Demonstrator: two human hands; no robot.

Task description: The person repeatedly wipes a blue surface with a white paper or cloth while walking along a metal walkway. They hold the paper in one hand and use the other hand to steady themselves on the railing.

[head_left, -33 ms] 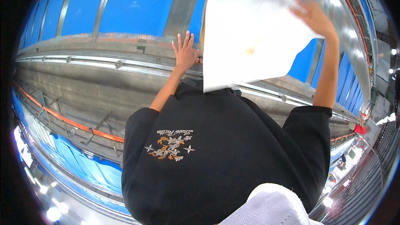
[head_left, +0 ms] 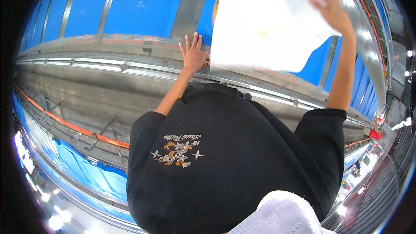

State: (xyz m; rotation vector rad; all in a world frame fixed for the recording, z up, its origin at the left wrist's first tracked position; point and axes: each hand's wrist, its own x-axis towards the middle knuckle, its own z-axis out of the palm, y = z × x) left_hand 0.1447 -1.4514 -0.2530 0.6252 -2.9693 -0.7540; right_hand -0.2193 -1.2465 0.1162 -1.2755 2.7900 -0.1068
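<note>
A limp white sheet (head_left: 264, 26), fabric-like with a faint yellowish patch, lies over a blue panel of the long table, its right side raised and blurred. My right hand (head_left: 333, 15) is at the sheet's upper right edge and appears to grip it; motion softens the fingers. Beside the sheet's lower left corner, my left hand (head_left: 193, 54) rests on the table's near border, fingers spread. Its thumb side is close to the sheet's left edge; whether it touches cannot be made out.
Blue panels (head_left: 143, 4) separated by metal-coloured strips run along the table. A metal rail (head_left: 123, 67) with round fittings follows its near edge. Behind me, an orange-edged frame (head_left: 86, 132) borders another blue-covered table. A person in red (head_left: 376, 134) is far right.
The sheet's near edge has dropped away from my body onto the table border. My right hand has shifted slightly right with the sheet's corner. My left hand has stayed in place.
</note>
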